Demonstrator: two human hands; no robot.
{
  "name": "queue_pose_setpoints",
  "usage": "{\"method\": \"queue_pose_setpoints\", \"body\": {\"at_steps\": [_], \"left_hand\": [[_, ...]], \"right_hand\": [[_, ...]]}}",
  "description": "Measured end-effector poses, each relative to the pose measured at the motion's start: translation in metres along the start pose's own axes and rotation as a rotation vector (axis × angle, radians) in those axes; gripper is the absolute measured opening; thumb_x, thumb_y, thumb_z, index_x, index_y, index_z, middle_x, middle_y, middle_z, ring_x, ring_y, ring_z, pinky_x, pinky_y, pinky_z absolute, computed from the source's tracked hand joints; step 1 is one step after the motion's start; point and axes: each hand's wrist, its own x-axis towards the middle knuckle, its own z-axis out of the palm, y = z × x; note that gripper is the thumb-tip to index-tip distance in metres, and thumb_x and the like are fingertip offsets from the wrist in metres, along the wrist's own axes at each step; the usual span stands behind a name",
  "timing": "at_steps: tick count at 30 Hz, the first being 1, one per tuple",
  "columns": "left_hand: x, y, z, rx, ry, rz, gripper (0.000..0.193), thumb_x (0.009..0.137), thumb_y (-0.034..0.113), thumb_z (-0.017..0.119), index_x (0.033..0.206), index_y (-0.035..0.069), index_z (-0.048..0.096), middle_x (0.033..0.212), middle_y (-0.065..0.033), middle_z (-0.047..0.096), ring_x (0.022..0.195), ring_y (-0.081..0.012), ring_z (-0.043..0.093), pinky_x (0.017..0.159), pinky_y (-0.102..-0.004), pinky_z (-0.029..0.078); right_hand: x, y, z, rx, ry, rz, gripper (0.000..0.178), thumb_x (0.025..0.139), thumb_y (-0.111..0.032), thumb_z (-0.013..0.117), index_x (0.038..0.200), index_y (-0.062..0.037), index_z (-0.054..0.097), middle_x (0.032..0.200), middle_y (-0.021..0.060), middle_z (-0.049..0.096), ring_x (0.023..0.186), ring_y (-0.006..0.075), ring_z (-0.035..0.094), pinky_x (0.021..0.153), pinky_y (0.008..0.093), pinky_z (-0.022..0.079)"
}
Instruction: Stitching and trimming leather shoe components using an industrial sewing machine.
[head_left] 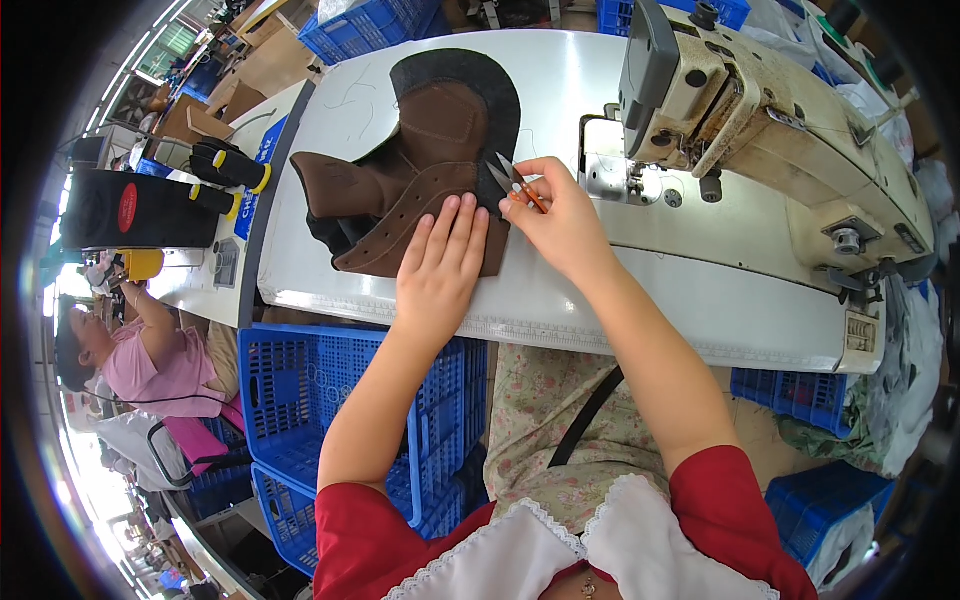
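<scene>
A brown leather boot upper (440, 120) with a black lining edge lies on the white sewing table (350, 100). A row of small eyelet holes runs along its brown strip. My left hand (443, 255) rests flat on the lower part of the leather, fingers stretched out. In my right hand (560, 220) is a pair of small thread snips (523, 186) with pointed metal blades and orange-brown handles. Their tips point up and left, over the dark edge of the upper. The blades stand apart; whether they touch the leather I cannot tell.
An industrial sewing machine (770, 130) stands at the right, its needle area close to my right hand. Blue plastic crates (300, 370) sit below the table's front edge. On the left, a person in pink (150, 360) sits at another machine. Loose threads lie on the tabletop.
</scene>
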Motion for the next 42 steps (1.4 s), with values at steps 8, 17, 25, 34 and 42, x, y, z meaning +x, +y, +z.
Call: {"method": "queue_pose_setpoints", "body": {"at_steps": [8, 17, 25, 34, 42], "left_hand": [[-0.001, 0.001, 0.000, 0.021, -0.019, 0.002, 0.050, 0.087, 0.015, 0.050, 0.136, 0.005, 0.056, 0.144, -0.0101, 0.054, 0.137, -0.0229, 0.048, 0.115, -0.0392, 0.033], [0.000, 0.002, -0.001, 0.001, -0.014, -0.014, 0.049, 0.087, 0.011, 0.049, 0.136, 0.005, 0.056, 0.145, -0.0102, 0.054, 0.136, -0.0231, 0.048, 0.114, -0.0392, 0.034], [-0.001, 0.004, 0.004, 0.007, 0.006, -0.032, 0.050, 0.087, 0.009, 0.049, 0.136, 0.005, 0.056, 0.144, -0.0098, 0.054, 0.136, -0.0235, 0.049, 0.114, -0.0396, 0.034], [-0.005, 0.006, 0.005, -0.002, 0.038, -0.070, 0.049, 0.086, 0.007, 0.050, 0.134, 0.006, 0.059, 0.144, -0.0088, 0.055, 0.135, -0.0235, 0.050, 0.113, -0.0394, 0.034], [-0.023, 0.000, 0.012, 0.017, 0.206, -0.046, 0.055, 0.078, 0.002, 0.049, 0.132, 0.005, 0.060, 0.138, -0.0149, 0.059, 0.131, -0.0295, 0.054, 0.111, -0.0437, 0.036]], "right_hand": [[-0.004, 0.004, -0.001, 0.035, 0.012, -0.006, 0.035, 0.085, -0.013, 0.073, 0.113, -0.0045, 0.055, 0.081, 0.0089, 0.067, 0.075, 0.0178, 0.064, 0.071, 0.0317, 0.051], [0.004, 0.000, 0.007, 0.018, 0.041, -0.133, 0.037, 0.085, -0.014, 0.074, 0.116, -0.0035, 0.056, 0.085, 0.0111, 0.069, 0.078, 0.0188, 0.066, 0.074, 0.0317, 0.052], [-0.007, 0.004, 0.002, 0.158, 0.005, -0.062, 0.031, 0.089, -0.013, 0.071, 0.116, -0.0038, 0.058, 0.092, 0.0147, 0.071, 0.085, 0.0193, 0.069, 0.078, 0.0318, 0.053], [-0.022, -0.013, -0.025, -0.448, 0.169, -0.181, 0.028, 0.084, -0.008, 0.067, 0.111, -0.0070, 0.059, 0.089, 0.0117, 0.069, 0.074, 0.0310, 0.067, 0.068, 0.0398, 0.053], [-0.019, -0.041, -0.025, -0.585, 0.109, -0.315, 0.026, 0.086, -0.009, 0.066, 0.111, -0.0087, 0.061, 0.091, 0.0116, 0.069, 0.078, 0.0312, 0.068, 0.069, 0.0402, 0.053]]}}
